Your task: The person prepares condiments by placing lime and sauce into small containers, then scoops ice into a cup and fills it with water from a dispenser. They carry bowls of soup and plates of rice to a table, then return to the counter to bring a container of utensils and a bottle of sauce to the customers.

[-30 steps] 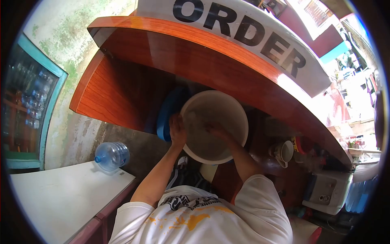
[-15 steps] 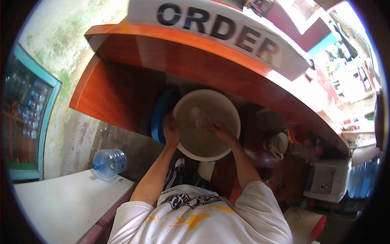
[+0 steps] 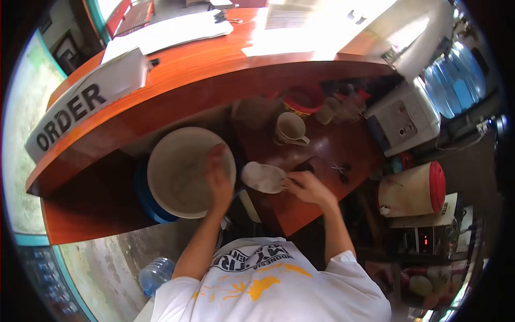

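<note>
My right hand is closed around the handle of a scoop. Its pale bowl points left over the brown wooden surface and seems to hold something whitish, perhaps ice. My left hand is over the right side of a large white bucket, its fingers stretched out and somewhat blurred, seemingly holding nothing. The bucket's inside looks cloudy grey-white, and I cannot make out its contents. A blue tub shows around the bucket's lower left side.
A white mug stands on the wooden surface beyond the scoop. Scissors lie to the right. A water dispenser and a red-lidded drinks cooler stand farther right. The counter overhangs the bucket.
My view has turned right. My right hand has lifted the scoop out of the bucket and carried it right. My left hand has moved from the bucket's left rim to its right side.
</note>
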### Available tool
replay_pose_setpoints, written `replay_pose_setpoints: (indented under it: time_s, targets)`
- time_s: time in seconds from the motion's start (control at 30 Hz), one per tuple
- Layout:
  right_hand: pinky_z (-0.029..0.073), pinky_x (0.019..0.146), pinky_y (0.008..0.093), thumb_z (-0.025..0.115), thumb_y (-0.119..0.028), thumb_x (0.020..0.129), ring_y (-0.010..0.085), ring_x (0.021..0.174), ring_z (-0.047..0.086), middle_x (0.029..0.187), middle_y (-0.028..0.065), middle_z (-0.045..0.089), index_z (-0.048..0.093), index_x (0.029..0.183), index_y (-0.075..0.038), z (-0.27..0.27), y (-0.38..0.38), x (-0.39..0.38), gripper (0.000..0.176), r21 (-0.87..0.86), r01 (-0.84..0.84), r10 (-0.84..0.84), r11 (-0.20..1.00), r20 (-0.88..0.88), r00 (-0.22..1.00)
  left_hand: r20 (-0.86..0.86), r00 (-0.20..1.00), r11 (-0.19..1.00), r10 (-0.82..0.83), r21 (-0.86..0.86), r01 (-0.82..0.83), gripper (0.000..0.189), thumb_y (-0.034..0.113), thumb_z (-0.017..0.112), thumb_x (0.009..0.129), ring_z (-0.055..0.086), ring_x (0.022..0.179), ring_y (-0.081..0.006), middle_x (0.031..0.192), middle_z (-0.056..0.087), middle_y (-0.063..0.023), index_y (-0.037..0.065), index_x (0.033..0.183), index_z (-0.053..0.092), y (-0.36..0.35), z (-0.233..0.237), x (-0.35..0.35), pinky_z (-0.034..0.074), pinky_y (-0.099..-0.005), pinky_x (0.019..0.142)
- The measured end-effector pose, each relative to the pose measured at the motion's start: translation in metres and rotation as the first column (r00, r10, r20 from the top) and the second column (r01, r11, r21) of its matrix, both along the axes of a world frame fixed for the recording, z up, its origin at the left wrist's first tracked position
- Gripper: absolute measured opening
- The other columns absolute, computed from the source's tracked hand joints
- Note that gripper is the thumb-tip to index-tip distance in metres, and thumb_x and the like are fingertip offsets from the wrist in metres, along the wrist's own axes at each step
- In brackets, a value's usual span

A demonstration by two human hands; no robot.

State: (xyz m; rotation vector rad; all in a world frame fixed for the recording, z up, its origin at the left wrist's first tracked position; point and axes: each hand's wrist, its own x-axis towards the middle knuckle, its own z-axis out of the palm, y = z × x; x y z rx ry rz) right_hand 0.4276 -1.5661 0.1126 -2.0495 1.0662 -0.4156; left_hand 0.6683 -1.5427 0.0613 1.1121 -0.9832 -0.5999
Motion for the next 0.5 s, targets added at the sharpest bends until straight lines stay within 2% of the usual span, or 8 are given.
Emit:
replay_pose_setpoints:
  time_s: [0.03, 0.07, 0.1, 0.2, 0.23, 0.37, 0.5]
  targets:
    - [0.044, 0.055, 0.0323, 0.056, -0.017, 0.087, 0.0214, 0.057, 0.057, 0.064, 0.0168, 0.055, 0.062, 0.088, 0.002, 0.017, 0.005, -0.021, 0.020, 0.006, 0.080, -0.079, 0.997, -0.071, 0.994, -0.093, 0.982, 0.986, -0.164, -0.022, 0.163, 0.043, 0.030, 0.027, 0.100, 0.052, 0.108, -0.0230, 0.114, 0.055, -0.0138, -0.002, 0.117, 0.051, -0.019, 0.007, -0.034, 0.037, -0.0351, 0.097]
    - [0.040, 0.051, 0.0348, 0.056, -0.017, 0.086, 0.0225, 0.051, 0.053, 0.060, 0.0173, 0.054, 0.062, 0.084, 0.001, 0.048, 0.010, -0.052, 0.019, -0.030, 0.182, -0.184, 0.983, -0.230, 0.956, -0.179, 0.924, 0.941, -0.338, -0.058, 0.333, 0.043, 0.030, 0.025, 0.100, 0.053, 0.106, -0.0230, 0.112, 0.056, -0.0139, -0.002, 0.117, 0.050, -0.038, 0.014, -0.077, 0.038, -0.0348, 0.097]
    - [0.041, 0.056, 0.0425, 0.056, -0.019, 0.084, 0.0372, 0.062, 0.055, 0.067, 0.0205, 0.056, 0.060, 0.077, 0.001, 0.060, 0.013, -0.064, 0.021, -0.017, 0.267, -0.264, 0.964, -0.228, 0.937, -0.245, 0.886, 0.918, -0.395, -0.061, 0.392, 0.046, 0.033, 0.025, 0.100, 0.054, 0.104, -0.0216, 0.108, 0.057, -0.0132, -0.002, 0.116, 0.050, -0.051, 0.016, -0.106, 0.039, -0.0337, 0.094]
    - [0.042, 0.058, 0.0418, 0.057, -0.019, 0.083, 0.0363, 0.064, 0.056, 0.068, 0.0205, 0.057, 0.061, 0.080, 0.000, 0.064, 0.009, -0.101, 0.020, -0.076, 0.351, -0.351, 0.933, -0.400, 0.846, -0.483, 0.693, 0.814, -0.535, -0.077, 0.575, 0.054, 0.042, 0.024, 0.099, 0.056, 0.097, -0.0193, 0.101, 0.060, -0.0119, -0.001, 0.113, 0.051, -0.078, 0.008, -0.171, 0.042, -0.0319, 0.089]
    - [0.044, 0.064, 0.0421, 0.057, -0.021, 0.082, 0.0357, 0.069, 0.059, 0.071, 0.0202, 0.059, 0.063, 0.081, -0.001, 0.064, 0.007, -0.107, 0.022, -0.071, 0.386, -0.375, 0.920, -0.452, 0.810, -0.562, 0.605, 0.769, -0.565, -0.093, 0.632, 0.056, 0.045, 0.023, 0.098, 0.057, 0.096, -0.0188, 0.098, 0.060, -0.0116, -0.001, 0.113, 0.052, -0.084, 0.005, -0.185, 0.043, -0.0315, 0.087]
    - [0.046, 0.070, 0.0447, 0.054, -0.024, 0.083, 0.0372, 0.073, 0.060, 0.074, 0.0194, 0.062, 0.065, 0.081, -0.002, 0.043, -0.002, -0.129, 0.025, -0.143, 0.381, -0.404, 0.914, -0.436, 0.805, -0.550, 0.581, 0.714, -0.600, -0.041, 0.699, 0.064, 0.051, 0.018, 0.097, 0.059, 0.086, -0.0170, 0.091, 0.062, -0.0106, 0.000, 0.106, 0.054, -0.092, -0.008, -0.212, 0.045, -0.0306, 0.083]
    - [0.048, 0.072, 0.0435, 0.054, -0.025, 0.083, 0.0361, 0.075, 0.061, 0.077, 0.0193, 0.063, 0.066, 0.082, -0.003, 0.049, -0.017, -0.125, 0.026, -0.110, 0.377, -0.364, 0.920, -0.598, 0.714, -0.564, 0.586, 0.706, -0.581, 0.009, 0.708, 0.065, 0.052, 0.019, 0.096, 0.059, 0.080, -0.0161, 0.083, 0.063, -0.0091, 0.000, 0.102, 0.057, -0.093, -0.016, -0.214, 0.045, -0.0288, 0.078]
